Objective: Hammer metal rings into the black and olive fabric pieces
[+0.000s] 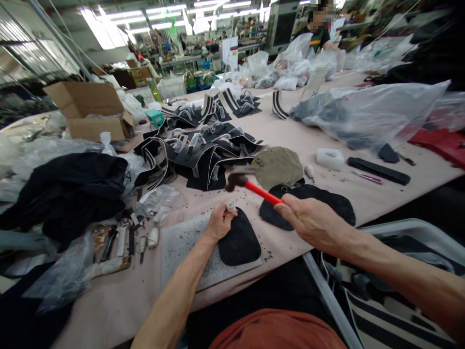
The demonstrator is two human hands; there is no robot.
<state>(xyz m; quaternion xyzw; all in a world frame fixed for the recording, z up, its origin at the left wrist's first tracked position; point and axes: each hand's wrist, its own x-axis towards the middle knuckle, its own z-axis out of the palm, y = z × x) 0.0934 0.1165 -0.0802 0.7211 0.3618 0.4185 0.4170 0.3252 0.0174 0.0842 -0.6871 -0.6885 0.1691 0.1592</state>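
My right hand (305, 218) is closed round the red handle of a hammer (259, 190), whose dark head is raised just above and beside my left hand. Between the fingers of my left hand (219, 223) stands a punch wrapped in white (231, 207), its round top facing up. Its lower end is hidden by the hand. Under that hand lies a rounded black fabric piece (240, 240), partly over a grey, speckled board (181, 252). More black rounded pieces (327, 203) and an olive one (279, 167) lie beyond the hammer.
Black panels with striped straps (203, 150) are heaped at mid-table. Left are hand tools (125, 240), dark cloth (72, 189) and a cardboard box (90, 109). Plastic bags (370, 109) and a black case (379, 170) lie right. A metal frame (410, 225) borders the table's near edge. A co-worker (317, 31) stands far back.
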